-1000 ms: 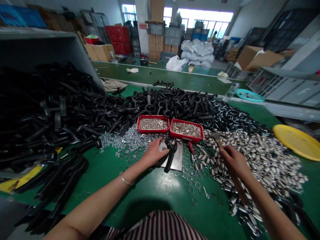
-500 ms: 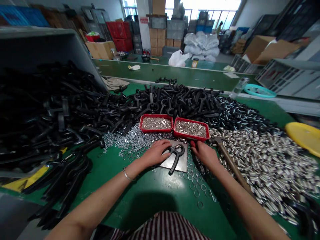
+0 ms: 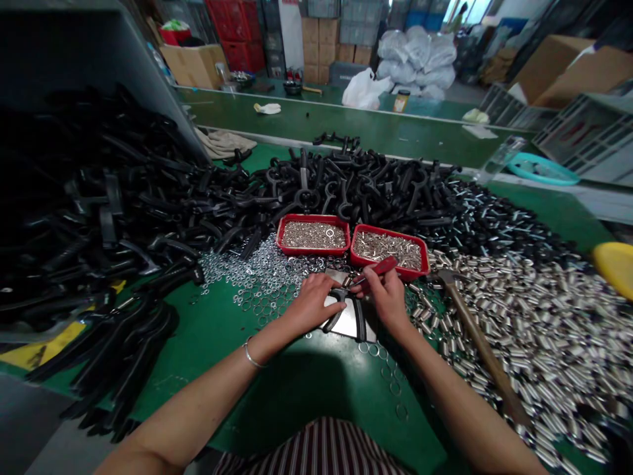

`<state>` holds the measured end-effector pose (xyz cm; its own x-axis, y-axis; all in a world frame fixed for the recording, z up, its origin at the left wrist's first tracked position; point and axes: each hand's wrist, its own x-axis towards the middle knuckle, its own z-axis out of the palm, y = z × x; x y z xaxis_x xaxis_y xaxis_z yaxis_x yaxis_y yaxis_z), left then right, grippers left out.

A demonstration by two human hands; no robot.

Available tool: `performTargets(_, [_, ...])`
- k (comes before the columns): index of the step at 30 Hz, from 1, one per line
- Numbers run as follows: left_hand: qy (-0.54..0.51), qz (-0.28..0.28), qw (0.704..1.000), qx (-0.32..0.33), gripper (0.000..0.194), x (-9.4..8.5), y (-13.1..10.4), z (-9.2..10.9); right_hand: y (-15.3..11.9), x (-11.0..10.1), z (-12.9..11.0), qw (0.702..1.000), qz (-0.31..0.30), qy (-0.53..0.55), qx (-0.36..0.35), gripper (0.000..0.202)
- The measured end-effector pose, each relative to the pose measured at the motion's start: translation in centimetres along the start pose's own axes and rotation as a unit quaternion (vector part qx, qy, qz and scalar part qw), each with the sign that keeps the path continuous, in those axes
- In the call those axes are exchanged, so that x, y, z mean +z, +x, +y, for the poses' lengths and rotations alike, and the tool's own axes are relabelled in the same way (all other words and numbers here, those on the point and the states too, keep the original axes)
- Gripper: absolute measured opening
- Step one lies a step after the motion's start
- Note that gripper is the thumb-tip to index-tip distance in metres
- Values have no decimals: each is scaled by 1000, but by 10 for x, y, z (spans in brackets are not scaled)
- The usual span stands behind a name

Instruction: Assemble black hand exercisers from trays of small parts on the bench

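Observation:
My left hand (image 3: 314, 302) presses on a black forked handle part (image 3: 341, 313), its fingers at the upper end and its thumb across it. The part lies on a square metal plate (image 3: 351, 325), with two legs toward me. In my right hand (image 3: 388, 297) is a small tool with a red handle (image 3: 384, 266), gripped between thumb and fingers. The tool's thin end reaches the top of the black part; its tip is hard to make out. Just behind the hands stand two red trays, one (image 3: 312, 251) with tiny metal pieces, the other (image 3: 426, 258) with small pins.
Silvery rings and nuts (image 3: 257, 280) lie left of the plate. A hammer (image 3: 482, 346) and many metal cylinders (image 3: 524, 316) spread on the right. Black parts (image 3: 356, 188) are heaped behind the trays. Black handles (image 3: 131, 349) hang over the left front edge near a large grey bin (image 3: 168, 79).
My right hand has risen from beside the plate and brought the red-handled tool to the black part. Another black leg now shows on the plate. The head view has tilted down.

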<state>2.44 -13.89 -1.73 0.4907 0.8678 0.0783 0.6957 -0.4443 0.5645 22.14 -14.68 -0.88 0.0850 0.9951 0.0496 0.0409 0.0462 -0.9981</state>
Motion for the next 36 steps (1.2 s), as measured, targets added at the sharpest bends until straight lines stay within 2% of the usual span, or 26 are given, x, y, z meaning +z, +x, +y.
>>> performTargets(11, [-22,1,1000,1,37,1,-3,-3,4,1,10,1000,15,-1,5,34])
performTargets(17, [-26,2,1000,0,37,2,-3,-3,-2,3,7,999,7,-50,-13,29])
performTargets(20, [-27,1,1000,0,37,1,-3,-3,-8,5,9,991,28,-121,-42,30])
performTargets(22, [-27,0,1000,1,37,1,-3,-3,-10,6,10,976,32,-203,-69,31])
performTargets(25, [-28,-1,1000,3,36,1,-3,-3,-7,7,5,947,-3,-313,-75,33])
performTargets(27, [-18,-1,1000,2,38,1,-3,-2,-1,10,-3,938,-36,-340,-61,32])
performTargets(30, [12,-2,1000,-5,39,1,-2,0,7,19,-23,957,-77,-274,-48,33])
performTargets(33, [36,-4,999,-8,36,1,-1,2,8,24,-44,991,-111,-75,2,39])
performTargets(35, [45,-1,999,-4,36,1,-2,4,7,19,-51,993,-114,20,33,42])
performTargets(36, [47,0,999,-2,38,1,-4,4,6,12,-51,991,-121,28,45,41])
